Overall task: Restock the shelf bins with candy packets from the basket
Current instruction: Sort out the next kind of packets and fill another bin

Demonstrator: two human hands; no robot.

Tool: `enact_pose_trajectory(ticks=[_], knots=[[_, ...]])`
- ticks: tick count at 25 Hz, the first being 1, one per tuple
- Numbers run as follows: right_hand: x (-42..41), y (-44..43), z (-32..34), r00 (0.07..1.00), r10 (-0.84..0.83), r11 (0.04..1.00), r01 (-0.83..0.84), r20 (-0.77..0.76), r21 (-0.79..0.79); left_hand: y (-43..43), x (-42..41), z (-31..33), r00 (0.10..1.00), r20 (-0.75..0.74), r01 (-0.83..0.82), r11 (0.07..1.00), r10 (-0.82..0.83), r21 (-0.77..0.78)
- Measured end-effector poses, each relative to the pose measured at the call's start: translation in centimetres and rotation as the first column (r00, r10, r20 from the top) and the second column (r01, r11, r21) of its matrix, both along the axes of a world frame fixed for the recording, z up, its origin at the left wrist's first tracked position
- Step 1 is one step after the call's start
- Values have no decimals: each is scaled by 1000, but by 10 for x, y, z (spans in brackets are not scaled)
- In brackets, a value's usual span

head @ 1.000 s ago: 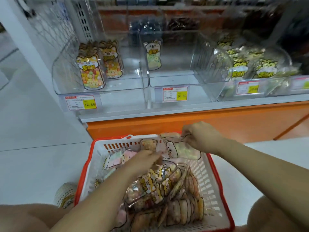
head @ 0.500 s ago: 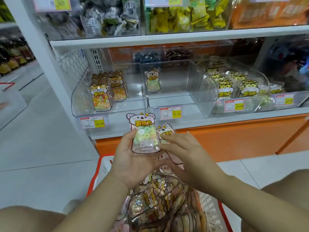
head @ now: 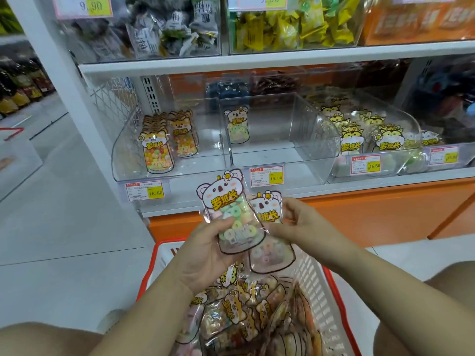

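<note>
L hand [head: 205, 253] grips koala candy pkt [head: 231, 214], R hand [head: 304, 227] pinches second pkt [head: 268, 214]; 12 o'clock bin [head: 308, 129] holds one pkt; basket [head: 312, 276] at 6 o'clock heaped.

A single wide-angle view is taken from the person's head, directed forward and down. The shelf bins [head: 308, 129] are faced from close in front and spread across the upper half, their front edge set slightly aslant. The left hand [head: 205, 255], the right hand [head: 305, 227] and the candy packets [head: 231, 211] held in them are framed nearest, below centre, over the basket [head: 151, 268], which is cut by the lower edge.
</note>
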State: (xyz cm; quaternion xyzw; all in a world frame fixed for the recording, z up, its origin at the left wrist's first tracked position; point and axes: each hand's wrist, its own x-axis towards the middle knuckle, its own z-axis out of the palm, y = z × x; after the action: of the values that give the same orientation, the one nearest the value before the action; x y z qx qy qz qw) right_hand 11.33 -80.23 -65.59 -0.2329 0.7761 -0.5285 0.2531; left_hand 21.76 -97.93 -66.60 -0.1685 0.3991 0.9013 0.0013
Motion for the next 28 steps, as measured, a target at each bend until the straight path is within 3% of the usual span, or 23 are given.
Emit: enact_pose_trajectory(ticks=[4, 9, 13, 16, 19, 23, 25, 28], knots=[[1, 2, 6, 1000, -15, 998, 14, -19, -60, 0, 1, -4, 1000, 2, -11, 1000, 11, -19], [-5, 8, 6, 998, -56, 995, 56, 2, -77, -3, -1, -11, 986, -7, -165, 986, 165, -17], [-23, 21, 17, 962, -230, 916, 265, 145, -301, -15, -2, -11, 975, 14, -220, 974, 221, -57], [-24, 21, 25, 949, -206, 846, 295, 238, -444, -10, 0, -15, 984, 54, -156, 971, 168, -179], [-3, 5, 9, 962, -89, 921, 178, 257, -346, 9, 2, -18, 995, 87, -18, 972, 39, -235], [11, -11, -4, 978, -137, 964, 169, 157, -207, 22, 0, -19, 994, 113, 24, 980, -2, -196], [11, -13, -9, 962, -127, 970, 172, 240, -174, 30, 3, -11, 990, 113, 123, 932, -90, -342], [15, -15, -12, 942, -45, 983, 102, 332, -156, 40, 7, 0, 977, 124, 214, 763, -175, -609]])
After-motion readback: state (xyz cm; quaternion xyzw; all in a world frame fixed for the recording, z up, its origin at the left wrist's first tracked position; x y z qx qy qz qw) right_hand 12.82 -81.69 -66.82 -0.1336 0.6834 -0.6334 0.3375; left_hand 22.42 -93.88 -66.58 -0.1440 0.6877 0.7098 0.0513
